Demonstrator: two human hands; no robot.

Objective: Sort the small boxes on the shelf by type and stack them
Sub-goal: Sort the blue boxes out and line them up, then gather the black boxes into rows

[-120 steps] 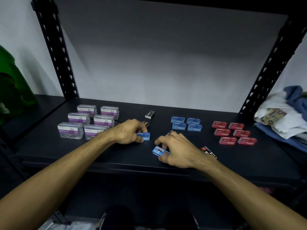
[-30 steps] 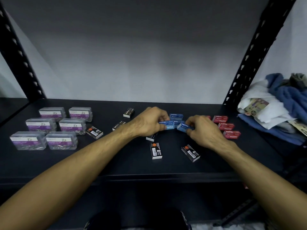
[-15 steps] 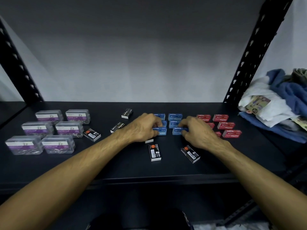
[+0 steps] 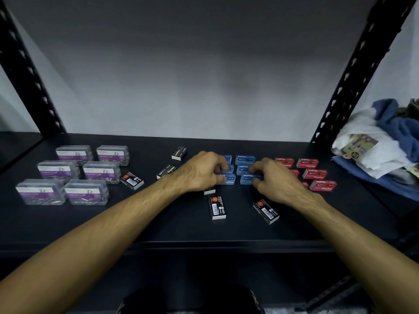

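Head view: both hands have come down at 12 o'clock, setting two blue staple boxes into the front row of the blue group. The left hand (image 4: 201, 172) pinches the left blue box (image 4: 227, 179); the right hand (image 4: 275, 181) pinches the right blue box (image 4: 247, 179). The blue boxes now look grouped. The black boxes (image 4: 217, 207) lie scattered from 11 to 1 o'clock on the shelf (image 4: 158, 227), unsorted.

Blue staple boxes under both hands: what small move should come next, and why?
Probably let go of the two front blue cardboard staple boxes, one under the left hand and one pinched by the right hand, as both already sit in line with the blue group. Then reach for a scattered black staple box, since the black ones lie loose across the dark shelf.
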